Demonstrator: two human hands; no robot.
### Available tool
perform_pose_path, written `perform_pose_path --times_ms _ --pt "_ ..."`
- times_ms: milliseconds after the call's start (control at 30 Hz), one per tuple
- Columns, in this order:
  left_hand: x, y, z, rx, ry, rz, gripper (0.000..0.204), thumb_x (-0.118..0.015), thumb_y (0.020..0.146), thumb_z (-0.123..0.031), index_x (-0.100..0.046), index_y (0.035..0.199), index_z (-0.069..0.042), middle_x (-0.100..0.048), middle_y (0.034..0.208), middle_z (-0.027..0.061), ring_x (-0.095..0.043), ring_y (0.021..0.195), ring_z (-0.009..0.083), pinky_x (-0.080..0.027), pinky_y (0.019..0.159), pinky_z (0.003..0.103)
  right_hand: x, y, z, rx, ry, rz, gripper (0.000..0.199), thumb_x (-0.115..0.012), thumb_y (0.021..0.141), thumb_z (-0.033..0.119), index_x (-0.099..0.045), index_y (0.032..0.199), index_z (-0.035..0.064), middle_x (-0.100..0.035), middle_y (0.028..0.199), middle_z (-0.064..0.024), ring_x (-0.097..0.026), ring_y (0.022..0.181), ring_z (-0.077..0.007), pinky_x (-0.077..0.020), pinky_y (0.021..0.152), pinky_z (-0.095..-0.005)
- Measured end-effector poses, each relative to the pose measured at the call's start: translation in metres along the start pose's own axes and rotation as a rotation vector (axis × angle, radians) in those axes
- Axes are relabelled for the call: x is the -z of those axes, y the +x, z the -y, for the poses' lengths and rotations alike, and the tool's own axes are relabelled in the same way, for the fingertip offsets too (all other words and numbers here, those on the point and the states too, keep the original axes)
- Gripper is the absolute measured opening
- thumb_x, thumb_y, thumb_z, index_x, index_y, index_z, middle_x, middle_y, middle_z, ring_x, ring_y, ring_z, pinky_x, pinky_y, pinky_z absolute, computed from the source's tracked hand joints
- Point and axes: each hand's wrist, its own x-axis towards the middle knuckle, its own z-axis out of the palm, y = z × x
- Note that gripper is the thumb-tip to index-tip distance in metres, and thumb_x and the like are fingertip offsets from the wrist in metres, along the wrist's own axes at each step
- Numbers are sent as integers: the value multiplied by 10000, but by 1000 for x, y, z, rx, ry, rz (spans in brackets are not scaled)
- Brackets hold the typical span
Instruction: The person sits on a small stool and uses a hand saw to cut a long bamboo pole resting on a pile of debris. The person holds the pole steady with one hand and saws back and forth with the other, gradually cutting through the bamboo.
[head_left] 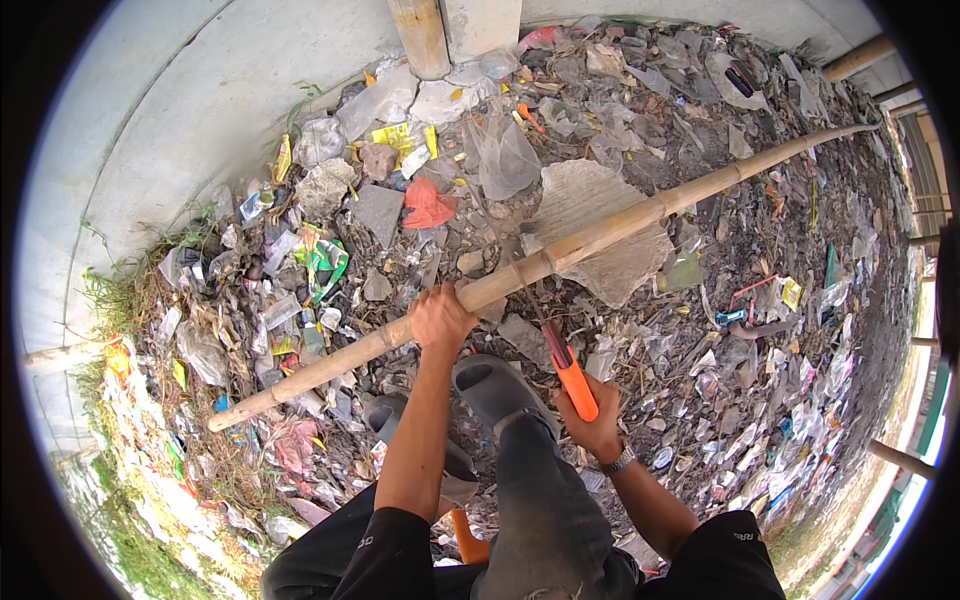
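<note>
A long bamboo pole (610,222) slants from the lower left to the far right. My left hand (441,317) is closed over it left of the middle. In my right hand (597,420) is a saw (574,385) with an orange handle, fingers wrapped round its grip. The narrow blade, seen almost edge-on, points away toward the pole. Where blade and pole meet is unclear, so I cannot tell whether they touch. A large flat concrete slab (597,225) lies beneath the pole, beyond the saw.
Plastic scraps, stones and litter cover the ground around my grey clogs (492,388). A pale concrete wall (170,110) curves along the far left, with a bamboo post (420,40) against it. Something orange (467,540) shows beneath me. A blue-handled tool (731,317) lies at right.
</note>
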Motion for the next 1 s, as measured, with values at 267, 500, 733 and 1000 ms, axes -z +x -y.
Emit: perform_pose_path --times_ms 267,500,733,1000 --pt "-21 -1 8 -38 -3 -119 291 -783 738 -261 -747 990 -119 -779 983 113 -730 994 302 -537 927 428 -8 -1 -71 15 137 -106 137 -773 872 110 -715 874 -14 -607 665 -3 -532 590 -65 -460 545 -292" --pt "-24 1 9 -63 17 -155 278 -803 717 -283 -732 937 -129 -758 920 88 -724 945 291 -540 882 426 0 1 -41 -33 157 -170 163 -783 879 120 -757 952 -24 -648 684 9 -557 608 -54 -460 555 -269" --pt "-49 -1 16 -109 42 -362 186 -768 750 -260 -695 858 -128 -713 852 63 -698 860 286 -528 801 428 2 10 25 -100 112 -173 173 -793 889 136 -743 928 -24 -621 663 1 -523 606 -55 -437 559 -267" --pt "-55 -4 15 -114 61 -430 172 -759 737 -245 -680 835 -128 -690 835 53 -681 839 283 -520 784 420 7 27 101 -20 -57 -73 233 -802 929 189 -711 989 -17 -624 661 -86 -552 580 -124 -469 568 -326"
